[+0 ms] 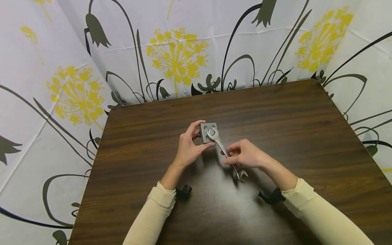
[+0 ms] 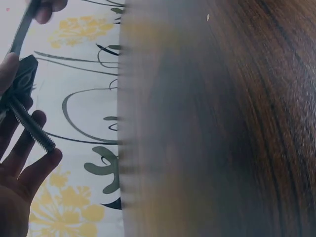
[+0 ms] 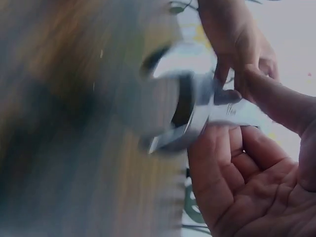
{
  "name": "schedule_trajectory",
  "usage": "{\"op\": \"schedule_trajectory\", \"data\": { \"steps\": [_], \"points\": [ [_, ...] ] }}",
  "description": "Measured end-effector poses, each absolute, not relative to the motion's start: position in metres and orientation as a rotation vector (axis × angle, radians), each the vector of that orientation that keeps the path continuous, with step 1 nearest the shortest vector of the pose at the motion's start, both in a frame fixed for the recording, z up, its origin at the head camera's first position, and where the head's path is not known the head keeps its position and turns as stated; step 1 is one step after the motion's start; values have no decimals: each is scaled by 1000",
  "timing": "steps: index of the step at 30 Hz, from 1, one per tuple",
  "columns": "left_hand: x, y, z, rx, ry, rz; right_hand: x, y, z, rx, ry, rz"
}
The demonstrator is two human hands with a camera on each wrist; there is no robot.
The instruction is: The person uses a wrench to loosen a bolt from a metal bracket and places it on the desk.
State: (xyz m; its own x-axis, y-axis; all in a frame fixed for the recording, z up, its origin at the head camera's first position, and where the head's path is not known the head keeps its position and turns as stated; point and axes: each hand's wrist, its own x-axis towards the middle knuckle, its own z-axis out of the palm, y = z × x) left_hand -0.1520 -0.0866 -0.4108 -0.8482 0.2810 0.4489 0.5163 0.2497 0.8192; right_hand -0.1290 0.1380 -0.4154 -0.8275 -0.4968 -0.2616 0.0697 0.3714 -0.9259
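Pinching the wrench (image 1: 225,151), right fingers (image 1: 232,149); left fingers (image 1: 196,127) apparently clamp the block (image 1: 206,132).

Both forearms are extended forward from the lower edge of the head view, covered by cream sleeves to the wrists, and each wrist is fitted with a dark mount. The left hand (image 1: 187,148) is raised with its palm turned inward, thumb and fingers (image 2: 29,127) curled in a pinch. The right hand (image 1: 245,154) is held lower, its fingers (image 3: 217,163) curled and closed in a grip.
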Motion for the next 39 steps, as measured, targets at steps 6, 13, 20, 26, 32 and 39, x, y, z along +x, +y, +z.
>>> {"op": "schedule_trajectory", "data": {
  "steps": [6, 13, 20, 26, 32, 39],
  "points": [
    [-151, -91, -408, -773, -2362, -1686, -141, 144, -411, -518, 2469, -1180],
    [-152, -93, -410, -803, -2364, -1748, -159, 151, -407, -561, 2682, -972],
    [-153, -92, -412, -832, -2371, -1789, -183, 160, -402, -858, 2906, -792],
    [-152, -90, -412, -908, -2374, -1810, -201, 159, -395, -1134, 3036, -570],
    [-152, -88, -413, -969, -2369, -1842, -216, 151, -384, -1449, 3084, -326],
    [-153, -87, -412, -997, -2398, -1871, -231, 140, -374, -1829, 3079, -161]
  ]
}}
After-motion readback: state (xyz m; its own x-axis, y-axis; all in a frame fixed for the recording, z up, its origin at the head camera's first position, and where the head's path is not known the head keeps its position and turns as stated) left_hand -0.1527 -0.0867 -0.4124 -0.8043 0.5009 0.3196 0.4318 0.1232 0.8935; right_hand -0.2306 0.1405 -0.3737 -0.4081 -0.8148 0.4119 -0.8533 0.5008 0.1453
